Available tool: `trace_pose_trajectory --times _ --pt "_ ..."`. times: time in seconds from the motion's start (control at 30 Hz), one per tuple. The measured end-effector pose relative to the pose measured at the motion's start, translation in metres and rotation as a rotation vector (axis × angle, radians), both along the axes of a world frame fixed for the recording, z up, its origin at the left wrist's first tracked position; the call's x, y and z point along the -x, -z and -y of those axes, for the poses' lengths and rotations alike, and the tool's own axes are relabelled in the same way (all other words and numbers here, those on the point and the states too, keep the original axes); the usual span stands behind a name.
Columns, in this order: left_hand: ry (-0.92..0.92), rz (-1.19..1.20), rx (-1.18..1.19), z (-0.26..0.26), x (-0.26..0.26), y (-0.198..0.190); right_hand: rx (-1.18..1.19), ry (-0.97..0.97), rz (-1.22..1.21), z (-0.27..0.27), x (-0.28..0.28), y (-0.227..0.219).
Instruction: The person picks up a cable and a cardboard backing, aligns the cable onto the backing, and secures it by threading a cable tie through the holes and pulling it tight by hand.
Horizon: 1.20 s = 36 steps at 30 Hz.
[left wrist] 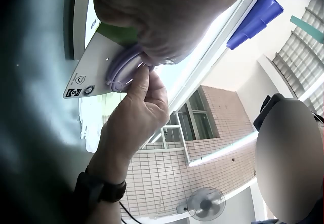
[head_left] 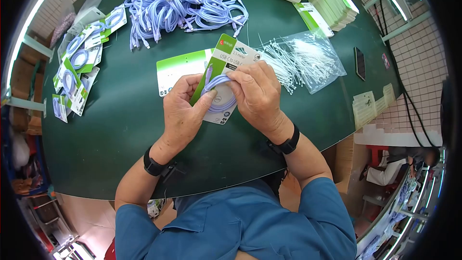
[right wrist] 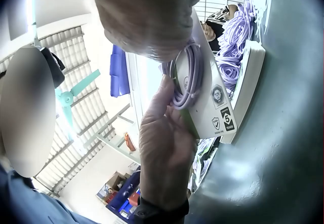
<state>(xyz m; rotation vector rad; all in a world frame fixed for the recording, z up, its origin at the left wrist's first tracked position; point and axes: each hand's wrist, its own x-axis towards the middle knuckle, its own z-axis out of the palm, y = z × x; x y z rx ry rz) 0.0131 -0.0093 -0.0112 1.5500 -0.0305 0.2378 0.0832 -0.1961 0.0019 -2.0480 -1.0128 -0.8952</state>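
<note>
In the head view my left hand (head_left: 185,110) grips a green-and-white backing card (head_left: 236,54) by its left edge, thumb over a coiled lilac USB-C cable (head_left: 222,108). The coil lies against the card's front, with one connector pointing up along the green strip. My right hand (head_left: 260,94) pinches at the coil's upper right, fingertips close together over the card. Its fingers hide what lies between them. From the right wrist view, the left thumb presses the coil (right wrist: 193,77) to the card. Behind the held card, more green-and-white cards (head_left: 182,70) lie on the table.
A large heap of lilac cables (head_left: 178,5) lies at the back. White cable ties (head_left: 284,62) spill from a clear bag (head_left: 329,65) right of my hands. Card stacks (head_left: 334,7) stand back right, a phone (head_left: 360,63) near the right edge. Carded cables (head_left: 70,82) lie at the left.
</note>
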Motion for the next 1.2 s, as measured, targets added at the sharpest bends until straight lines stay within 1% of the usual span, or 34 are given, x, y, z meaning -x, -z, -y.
trace_pose_trajectory --times 0.1,0.27,0.37,0.4,0.5,0.6,0.67,0.77,0.8,0.9,0.93,1.03,1.07,1.17,1.2 --pt "-0.007 0.015 -0.025 0.000 0.001 0.000 0.033 0.017 0.032 -0.003 0.003 0.000" --pt "-0.004 0.026 -0.068 -0.003 0.001 0.000 0.029 0.010 0.017 -0.004 0.003 0.002" --pt "-0.004 0.000 -0.061 -0.005 -0.003 0.002 0.071 -0.076 -0.080 0.001 -0.001 0.004" --pt "0.001 0.005 -0.065 -0.007 -0.005 -0.001 0.067 -0.071 -0.075 0.004 -0.003 0.000" --pt "0.004 0.037 -0.383 -0.013 -0.007 -0.013 -0.111 -0.166 -0.075 0.015 -0.008 -0.028" --pt "0.045 0.045 -0.430 -0.015 -0.008 -0.020 -0.120 -0.108 -0.078 0.034 -0.017 -0.038" --pt "0.076 0.035 -0.448 -0.012 -0.004 -0.022 -0.121 -0.072 -0.095 0.041 -0.009 -0.041" --pt "0.185 0.051 -0.610 -0.010 -0.002 -0.029 0.092 -0.235 -0.233 0.031 0.004 -0.049" --pt "0.181 0.055 -0.612 -0.010 -0.002 -0.032 0.092 -0.238 -0.228 0.027 0.007 -0.048" --pt "0.223 0.324 -1.012 -0.012 0.003 -0.042 0.434 -0.205 -0.408 0.013 0.025 -0.036" --pt "0.210 0.325 -1.019 -0.013 0.002 -0.043 0.432 -0.215 -0.397 0.011 0.025 -0.033" --pt "-0.195 0.676 -0.972 -0.010 -0.004 -0.040 0.231 -0.174 -0.503 0.012 0.022 -0.029" --pt "-0.210 0.680 -0.975 -0.009 -0.006 -0.040 0.235 -0.183 -0.493 0.012 0.020 -0.028" --pt "-0.452 0.509 -0.743 -0.004 -0.009 -0.036 -0.018 -0.121 -0.744 0.014 0.015 -0.025" --pt "-0.463 0.512 -0.738 -0.003 -0.009 -0.033 -0.010 -0.126 -0.738 0.013 0.014 -0.022"
